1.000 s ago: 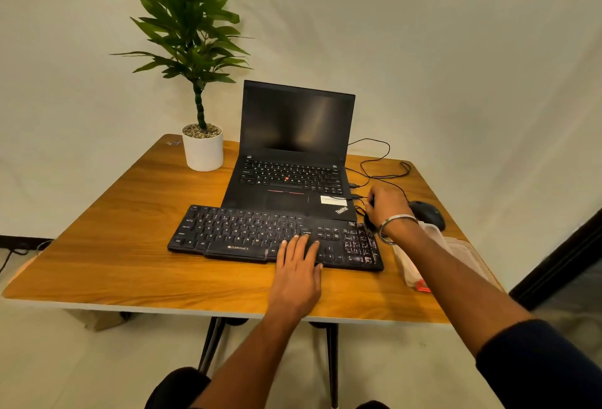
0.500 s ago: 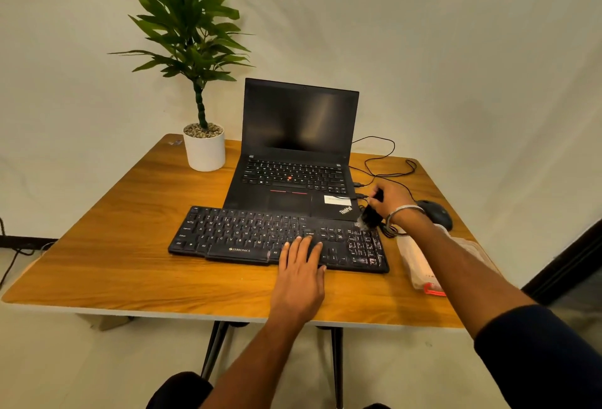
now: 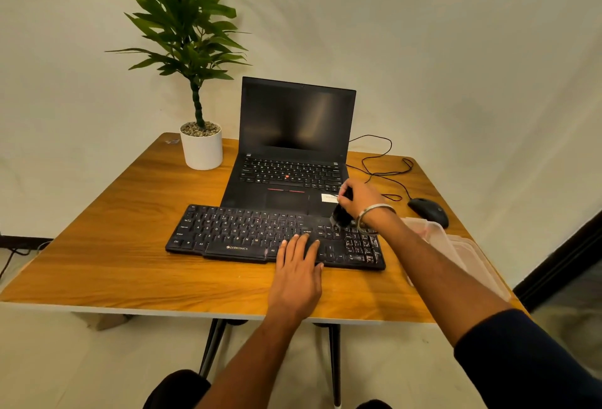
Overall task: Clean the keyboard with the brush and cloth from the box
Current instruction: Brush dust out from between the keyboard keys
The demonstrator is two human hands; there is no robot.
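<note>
The right hand (image 3: 361, 197) hides most of the brush (image 3: 341, 214).

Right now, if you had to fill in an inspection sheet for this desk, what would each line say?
Surface: wooden table, nothing spilled that I can see.
Job's things: black keyboard at the front; brush over its right end; clear box at the right edge; cloth not seen.
Clutter: open laptop, potted plant, mouse.
Hands: left hand flat on the keyboard; right hand grips the brush.
Cables: black cable looped behind the mouse.
Surroundings: plain wall, dark doorway at right.
</note>
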